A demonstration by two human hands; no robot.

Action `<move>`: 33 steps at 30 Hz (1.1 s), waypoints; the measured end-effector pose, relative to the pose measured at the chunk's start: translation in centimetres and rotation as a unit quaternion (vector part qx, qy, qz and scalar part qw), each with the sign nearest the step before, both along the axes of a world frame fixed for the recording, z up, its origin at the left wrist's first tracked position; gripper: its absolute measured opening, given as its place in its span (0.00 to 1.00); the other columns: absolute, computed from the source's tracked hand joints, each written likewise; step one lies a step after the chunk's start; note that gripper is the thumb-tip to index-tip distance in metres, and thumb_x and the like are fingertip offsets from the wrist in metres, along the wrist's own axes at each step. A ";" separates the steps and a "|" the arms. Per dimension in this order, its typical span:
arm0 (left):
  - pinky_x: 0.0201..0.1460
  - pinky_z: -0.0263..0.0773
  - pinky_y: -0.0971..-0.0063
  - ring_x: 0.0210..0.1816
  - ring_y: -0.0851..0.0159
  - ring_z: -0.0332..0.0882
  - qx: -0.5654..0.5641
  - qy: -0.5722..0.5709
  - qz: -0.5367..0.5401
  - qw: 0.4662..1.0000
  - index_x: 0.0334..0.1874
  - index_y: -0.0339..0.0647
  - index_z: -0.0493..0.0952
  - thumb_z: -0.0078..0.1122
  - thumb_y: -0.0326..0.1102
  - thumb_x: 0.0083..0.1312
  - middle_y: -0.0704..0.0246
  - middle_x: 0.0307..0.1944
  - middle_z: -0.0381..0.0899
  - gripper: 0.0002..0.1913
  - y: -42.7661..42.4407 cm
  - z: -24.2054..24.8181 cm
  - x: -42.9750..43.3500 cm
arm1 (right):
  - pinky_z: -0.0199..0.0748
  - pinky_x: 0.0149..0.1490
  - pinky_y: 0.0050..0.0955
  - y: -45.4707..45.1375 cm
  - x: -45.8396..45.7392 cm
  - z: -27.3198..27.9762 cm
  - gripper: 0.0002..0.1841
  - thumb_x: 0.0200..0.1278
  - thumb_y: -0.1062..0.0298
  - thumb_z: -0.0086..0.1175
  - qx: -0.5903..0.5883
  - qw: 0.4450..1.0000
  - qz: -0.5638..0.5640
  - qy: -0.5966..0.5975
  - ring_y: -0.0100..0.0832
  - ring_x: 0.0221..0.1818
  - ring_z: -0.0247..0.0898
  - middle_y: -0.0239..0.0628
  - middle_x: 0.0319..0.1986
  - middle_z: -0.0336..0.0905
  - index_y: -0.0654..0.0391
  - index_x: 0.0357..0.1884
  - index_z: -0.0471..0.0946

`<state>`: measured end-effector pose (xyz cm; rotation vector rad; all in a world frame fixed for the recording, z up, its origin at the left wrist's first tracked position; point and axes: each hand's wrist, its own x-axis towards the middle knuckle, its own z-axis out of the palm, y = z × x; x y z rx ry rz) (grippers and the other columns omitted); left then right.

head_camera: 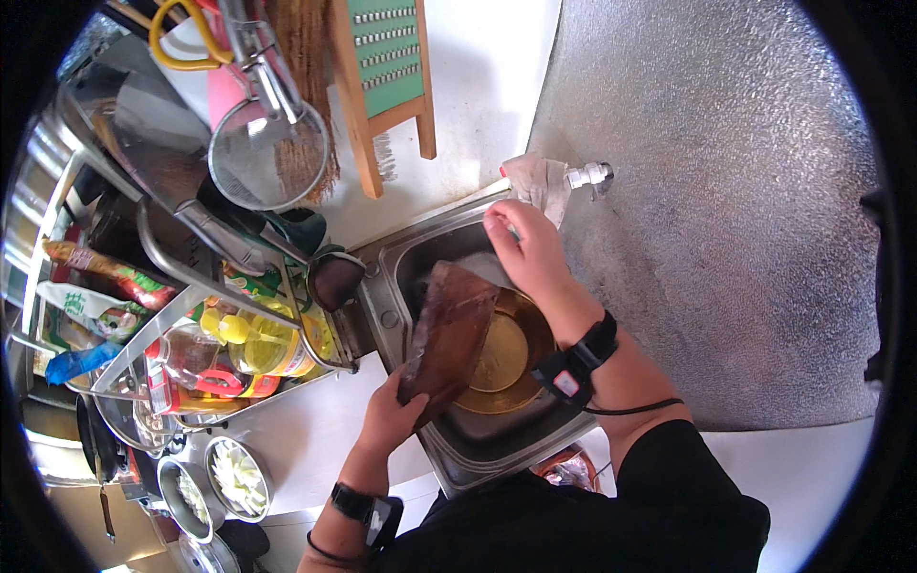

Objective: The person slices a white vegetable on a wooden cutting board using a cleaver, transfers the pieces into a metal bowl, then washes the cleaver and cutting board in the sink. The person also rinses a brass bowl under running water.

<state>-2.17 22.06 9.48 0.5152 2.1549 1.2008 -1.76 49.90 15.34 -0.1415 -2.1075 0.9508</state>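
Observation:
My left hand [390, 412] grips the lower end of a reddish-brown rectangular block [455, 322], perhaps a wooden cutting board, tilted over the stainless steel sink [494, 448]. Behind and partly under it, a gold-coloured metal basin [501, 358] stands in the sink. My right hand [526, 243] is raised over the sink's far side, close to the faucet, its fingers curled; whether it holds anything is unclear. A pale cloth [537, 186] is wrapped about the faucet [591, 174].
Left of the sink, a metal rack [172, 261] holds bottles, packets and utensils. A strainer [269, 154] and a green grater in a wooden frame [387, 61] hang above. Steel bowls with cut pale vegetables [240, 480] stand at lower left. A textured silvery wall covering [716, 215] rises at right.

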 end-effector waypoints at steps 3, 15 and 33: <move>0.50 0.68 0.71 0.45 0.60 0.76 0.024 -0.019 0.042 0.999 0.55 0.33 0.68 0.56 0.33 0.53 0.57 0.42 0.77 0.25 -1.9 0.5 -0.1 | 0.70 0.40 0.34 2.3 -0.3 -5.2 0.10 0.59 0.63 0.50 -0.162 0.972 0.003 -0.172 0.44 0.34 0.74 0.44 0.28 0.77 0.60 0.36 0.73; 0.51 0.67 0.73 0.45 0.64 0.73 0.089 -0.189 0.232 0.950 0.56 0.32 0.61 0.50 0.22 0.49 0.61 0.46 0.74 0.28 -1.7 6.5 -0.8 | 0.71 0.45 0.35 1.7 -3.1 -25.0 0.14 0.56 0.67 0.48 -0.142 0.916 0.085 -0.365 0.46 0.38 0.73 0.46 0.31 0.77 0.57 0.46 0.74; 0.59 0.63 0.72 0.54 0.60 0.70 0.042 -0.182 0.290 0.939 0.60 0.28 0.58 0.43 0.19 0.45 0.57 0.53 0.70 0.33 -0.1 8.4 -1.1 | 0.70 0.49 0.43 -1.5 -15.9 -35.6 0.20 0.51 0.66 0.54 0.002 0.837 0.087 -0.540 0.51 0.46 0.70 0.54 0.43 0.73 0.54 0.49 0.69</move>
